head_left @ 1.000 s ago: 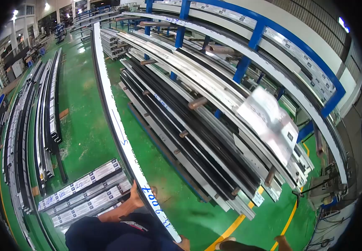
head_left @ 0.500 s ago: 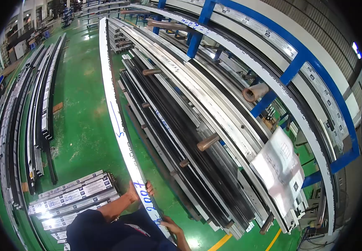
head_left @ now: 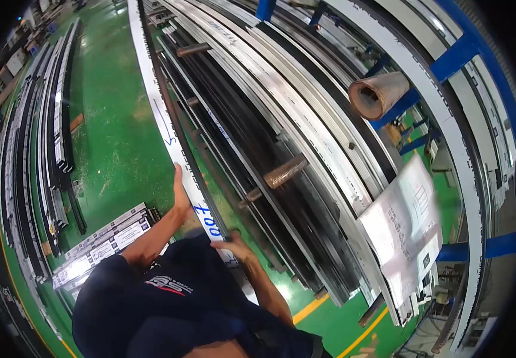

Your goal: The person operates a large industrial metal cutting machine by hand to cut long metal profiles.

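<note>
A long profile bar [head_left: 156,101] wrapped in white film, with a blue handwritten mark and digits, runs from my body up to the top of the view. My left hand [head_left: 181,194] grips its left edge just beyond the digits, its fingers partly hidden behind the bar. Closer to my body, my right hand [head_left: 234,246] is closed on the right edge beside the digits, thumb over the top face. The bar's near end is hidden by my arm and dark shirt.
On the right, a rack with rusty support pegs [head_left: 286,172] holds dark and white profiles [head_left: 305,113]. A plastic-covered paper sheet [head_left: 404,232] hangs on it. Blue rack posts [head_left: 458,56] stand beyond. Labelled profile stacks [head_left: 111,241] and long bundles [head_left: 46,119] lie on the green floor at left.
My left hand has shifted farther along the bar, past the digits. Both hands and the near part of the bar appear higher in view, and the rack appears closer.
</note>
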A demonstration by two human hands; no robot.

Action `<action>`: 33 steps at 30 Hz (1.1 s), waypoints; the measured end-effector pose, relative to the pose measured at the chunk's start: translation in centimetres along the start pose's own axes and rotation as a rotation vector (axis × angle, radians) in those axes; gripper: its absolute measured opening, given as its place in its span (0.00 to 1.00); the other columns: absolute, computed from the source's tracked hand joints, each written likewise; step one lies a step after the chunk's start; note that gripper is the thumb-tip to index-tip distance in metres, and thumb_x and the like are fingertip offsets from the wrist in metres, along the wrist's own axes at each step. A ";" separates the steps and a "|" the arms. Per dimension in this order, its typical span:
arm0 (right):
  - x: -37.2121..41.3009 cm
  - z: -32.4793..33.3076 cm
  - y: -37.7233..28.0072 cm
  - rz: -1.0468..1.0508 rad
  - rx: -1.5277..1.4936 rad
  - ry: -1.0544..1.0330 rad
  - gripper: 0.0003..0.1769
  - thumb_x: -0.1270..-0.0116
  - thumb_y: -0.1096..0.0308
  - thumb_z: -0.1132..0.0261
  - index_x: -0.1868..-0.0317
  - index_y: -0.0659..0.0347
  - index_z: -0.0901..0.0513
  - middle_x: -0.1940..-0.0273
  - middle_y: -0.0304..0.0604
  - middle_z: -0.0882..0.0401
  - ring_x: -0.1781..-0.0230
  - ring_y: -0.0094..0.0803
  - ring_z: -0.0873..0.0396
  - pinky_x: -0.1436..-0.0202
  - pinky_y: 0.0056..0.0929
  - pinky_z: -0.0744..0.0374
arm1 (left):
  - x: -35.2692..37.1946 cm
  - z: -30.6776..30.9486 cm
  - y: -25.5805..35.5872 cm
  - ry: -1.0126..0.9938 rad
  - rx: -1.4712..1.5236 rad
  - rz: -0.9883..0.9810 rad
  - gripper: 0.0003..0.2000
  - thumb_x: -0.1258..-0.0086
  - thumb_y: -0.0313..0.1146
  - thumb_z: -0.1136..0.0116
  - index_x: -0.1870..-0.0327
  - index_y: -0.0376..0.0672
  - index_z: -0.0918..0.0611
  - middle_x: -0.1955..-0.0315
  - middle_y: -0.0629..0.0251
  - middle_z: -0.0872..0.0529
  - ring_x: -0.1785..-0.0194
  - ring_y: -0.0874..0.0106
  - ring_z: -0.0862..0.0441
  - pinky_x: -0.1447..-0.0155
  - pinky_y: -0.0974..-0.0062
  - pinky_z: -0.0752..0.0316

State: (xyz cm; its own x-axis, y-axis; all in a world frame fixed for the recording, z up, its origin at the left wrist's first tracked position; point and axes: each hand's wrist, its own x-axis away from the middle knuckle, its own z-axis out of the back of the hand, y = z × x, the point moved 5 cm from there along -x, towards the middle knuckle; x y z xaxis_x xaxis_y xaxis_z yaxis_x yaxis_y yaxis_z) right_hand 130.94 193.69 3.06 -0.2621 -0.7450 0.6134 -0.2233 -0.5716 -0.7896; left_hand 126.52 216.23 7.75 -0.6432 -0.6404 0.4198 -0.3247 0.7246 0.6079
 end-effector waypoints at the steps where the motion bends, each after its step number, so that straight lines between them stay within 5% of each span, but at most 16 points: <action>1: 0.1 0.3 -1.3 -0.004 0.000 -0.005 0.55 0.53 0.45 0.19 0.33 0.76 0.30 0.40 0.60 0.23 0.34 0.47 0.26 0.29 0.37 0.31 | -0.9 -0.4 -0.2 -0.011 -0.021 -0.014 0.42 0.34 0.79 0.58 0.49 0.43 0.20 0.68 0.66 0.17 0.66 0.70 0.17 0.61 0.71 0.18; 3: 0.2 0.6 -3.8 0.008 -0.050 0.003 0.45 0.52 0.48 0.18 0.38 0.68 0.20 0.45 0.55 0.16 0.43 0.42 0.19 0.36 0.36 0.24 | -0.8 -1.9 0.2 -0.005 0.050 0.002 0.39 0.32 0.78 0.57 0.54 0.44 0.19 0.71 0.68 0.18 0.69 0.71 0.17 0.65 0.71 0.18; 5: 0.1 1.0 -6.2 -0.064 0.025 0.013 0.44 0.51 0.50 0.18 0.38 0.68 0.20 0.47 0.53 0.15 0.45 0.40 0.18 0.38 0.37 0.23 | -1.1 -2.6 0.5 0.009 0.216 0.069 0.40 0.33 0.78 0.57 0.52 0.44 0.19 0.71 0.67 0.17 0.69 0.70 0.16 0.64 0.70 0.17; 9: -4.2 1.3 -4.0 0.122 0.069 0.148 0.41 0.50 0.52 0.18 0.39 0.68 0.19 0.51 0.50 0.13 0.51 0.36 0.16 0.43 0.35 0.19 | -9.9 4.6 -3.6 -0.169 0.405 0.386 0.39 0.28 0.70 0.52 0.37 0.39 0.22 0.50 0.55 0.14 0.47 0.56 0.16 0.42 0.59 0.17; 10: -4.6 1.5 -6.5 -0.004 -0.003 0.089 0.41 0.50 0.54 0.17 0.41 0.70 0.19 0.53 0.49 0.13 0.55 0.33 0.15 0.48 0.32 0.18 | -14.9 7.4 -5.6 -0.276 0.004 0.269 0.38 0.27 0.64 0.48 0.28 0.40 0.29 0.34 0.50 0.24 0.31 0.50 0.27 0.28 0.53 0.29; 13: -7.2 1.9 -6.0 0.134 -0.068 0.089 0.41 0.51 0.55 0.17 0.41 0.72 0.19 0.55 0.49 0.14 0.57 0.29 0.17 0.50 0.29 0.19 | -20.6 7.3 -7.3 -0.339 -0.248 0.313 0.36 0.24 0.59 0.48 0.22 0.44 0.35 0.24 0.51 0.38 0.26 0.51 0.34 0.22 0.51 0.37; 14: -7.9 1.9 -6.0 0.102 -0.030 0.061 0.43 0.52 0.52 0.17 0.41 0.73 0.19 0.54 0.53 0.13 0.55 0.37 0.15 0.47 0.34 0.18 | -23.2 6.3 -8.6 -0.163 -0.337 0.457 0.37 0.24 0.58 0.47 0.20 0.49 0.40 0.21 0.50 0.44 0.25 0.50 0.36 0.23 0.50 0.38; 16: -9.1 2.5 -5.8 0.137 0.154 0.176 0.46 0.52 0.50 0.18 0.39 0.74 0.21 0.52 0.55 0.15 0.54 0.40 0.16 0.49 0.35 0.18 | -27.7 6.5 -10.8 -0.411 -0.239 0.470 0.43 0.28 0.61 0.41 0.19 0.50 0.44 0.24 0.47 0.42 0.25 0.49 0.35 0.24 0.46 0.37; 17: -8.8 2.8 -5.0 0.113 0.247 0.256 0.47 0.53 0.49 0.19 0.38 0.74 0.22 0.51 0.56 0.15 0.54 0.42 0.17 0.50 0.35 0.18 | -28.9 4.4 -11.2 -0.340 -0.268 0.530 0.40 0.28 0.60 0.39 0.22 0.50 0.39 0.23 0.50 0.42 0.29 0.50 0.30 0.28 0.45 0.31; 19: -8.5 2.6 -5.7 0.156 0.229 0.290 0.49 0.55 0.46 0.20 0.39 0.75 0.22 0.54 0.57 0.14 0.58 0.45 0.16 0.53 0.38 0.18 | -31.8 2.8 -13.4 -0.250 -0.275 0.635 0.27 0.29 0.54 0.35 0.38 0.45 0.23 0.47 0.57 0.21 0.42 0.58 0.19 0.36 0.49 0.20; 21: -7.8 2.8 -9.0 0.102 0.088 0.231 0.47 0.55 0.47 0.19 0.41 0.75 0.21 0.57 0.56 0.13 0.59 0.44 0.15 0.52 0.39 0.17 | -34.0 2.2 -14.3 -0.336 -0.325 0.604 0.24 0.30 0.51 0.33 0.44 0.42 0.21 0.61 0.63 0.19 0.53 0.64 0.16 0.42 0.54 0.15; 27: -10.9 1.6 -8.0 0.097 0.063 0.265 0.45 0.56 0.46 0.19 0.46 0.74 0.18 0.57 0.57 0.12 0.55 0.45 0.13 0.48 0.39 0.17 | -32.5 4.8 -13.0 -0.201 -0.502 0.525 0.19 0.30 0.44 0.32 0.47 0.40 0.20 0.56 0.63 0.16 0.65 0.72 0.17 0.58 0.67 0.11; 30: -10.0 2.1 -9.1 0.110 0.084 0.287 0.47 0.57 0.45 0.19 0.44 0.74 0.19 0.55 0.58 0.12 0.54 0.48 0.14 0.45 0.40 0.17 | -31.0 4.8 -12.6 -0.375 -0.415 0.604 0.22 0.32 0.43 0.30 0.44 0.40 0.21 0.50 0.59 0.18 0.57 0.69 0.17 0.55 0.65 0.12; 33: -10.6 2.0 -8.1 0.067 0.120 0.250 0.50 0.57 0.42 0.20 0.41 0.73 0.20 0.47 0.61 0.15 0.45 0.52 0.17 0.38 0.43 0.20 | -28.4 3.5 -11.5 -0.232 -0.402 0.584 0.27 0.35 0.43 0.28 0.40 0.38 0.23 0.42 0.55 0.22 0.46 0.62 0.21 0.45 0.58 0.17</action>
State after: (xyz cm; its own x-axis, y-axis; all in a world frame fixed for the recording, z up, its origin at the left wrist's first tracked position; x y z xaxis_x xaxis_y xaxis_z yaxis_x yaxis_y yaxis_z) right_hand 137.45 205.54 2.91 -0.4995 -0.6832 0.5326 -0.0885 -0.5714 -0.8159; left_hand 146.12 226.98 -13.53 -0.7777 -0.0771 0.6239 0.3648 0.7529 0.5477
